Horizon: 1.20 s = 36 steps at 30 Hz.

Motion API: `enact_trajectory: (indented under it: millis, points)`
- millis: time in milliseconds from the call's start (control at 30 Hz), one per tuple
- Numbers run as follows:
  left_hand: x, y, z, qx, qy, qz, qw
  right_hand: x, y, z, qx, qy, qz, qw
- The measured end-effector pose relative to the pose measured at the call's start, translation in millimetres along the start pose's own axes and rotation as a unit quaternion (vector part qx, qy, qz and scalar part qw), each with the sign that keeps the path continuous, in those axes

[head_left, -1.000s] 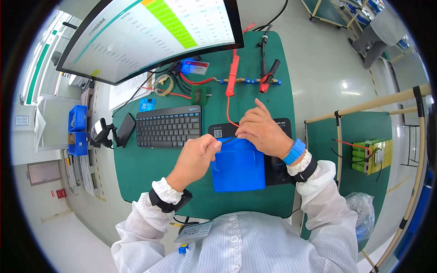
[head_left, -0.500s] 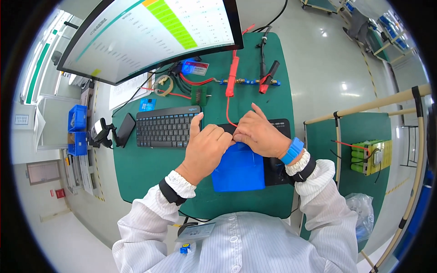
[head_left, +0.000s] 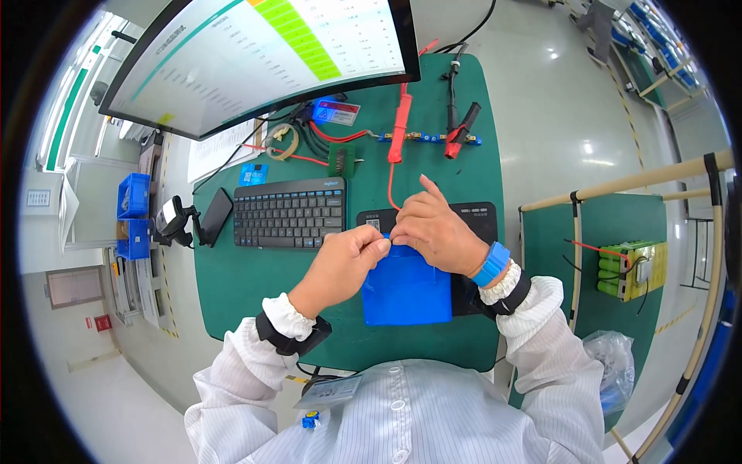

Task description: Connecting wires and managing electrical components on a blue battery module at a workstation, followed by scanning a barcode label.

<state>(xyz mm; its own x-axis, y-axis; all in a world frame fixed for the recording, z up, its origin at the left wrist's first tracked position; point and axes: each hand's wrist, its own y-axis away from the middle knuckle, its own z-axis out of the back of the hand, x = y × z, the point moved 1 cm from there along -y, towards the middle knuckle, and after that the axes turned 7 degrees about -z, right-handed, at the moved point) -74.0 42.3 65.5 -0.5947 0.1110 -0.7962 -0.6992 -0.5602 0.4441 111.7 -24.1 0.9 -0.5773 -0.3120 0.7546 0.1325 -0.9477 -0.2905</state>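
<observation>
A flat blue wrapped pack (head_left: 407,292) lies in front of me, partly over a black mat (head_left: 470,291). My left hand (head_left: 340,264) is closed in a pinch, thumb against forefinger, at the pack's far left corner; what it pinches is too small to make out. Beside it my right hand (head_left: 439,234) has thumb and forefinger closed at the pack's far edge, its little finger raised. A thin red wire (head_left: 391,184) runs from a red clip (head_left: 399,130) to the right fingertips, where its end is hidden.
A keyboard (head_left: 290,213) and a phone (head_left: 216,216) lie to the left, under a large monitor (head_left: 263,69). Black-handled red clip (head_left: 462,133), blue terminal strip (head_left: 423,138) and tape roll (head_left: 281,144) are farther back. On the right, a railed cart (head_left: 618,224) holds a green cell pack (head_left: 630,269).
My left thumb, raised before, is now folded down against the forefinger, and that hand has turned and shifted slightly left. The right hand stays at the pack's far edge.
</observation>
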Motion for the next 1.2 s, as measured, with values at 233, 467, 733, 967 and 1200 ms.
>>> enact_trajectory:
  millis: [233,467,733,967,1200]
  points:
    - [16.3,-1.5,1.9,0.041,0.13,0.021,0.99,6.2,0.9,2.4,-0.009,0.05,0.022,0.998]
    - [10.0,1.4,-6.5,-0.165,-0.376,-0.293,0.864,12.7,-3.0,7.4,0.022,0.082,-0.037,0.996]
    - [14.3,1.6,-6.8,-0.181,-0.481,-0.369,0.774,15.5,-7.0,10.2,0.034,0.092,-0.005,0.995]
    - [15.6,2.9,-5.6,-0.075,-0.302,-0.197,0.93,12.2,0.0,5.6,0.009,0.105,0.015,0.994]
    - [6.1,2.8,6.2,0.015,-0.032,0.001,0.999,11.0,1.3,5.7,-0.047,0.128,0.045,0.99]
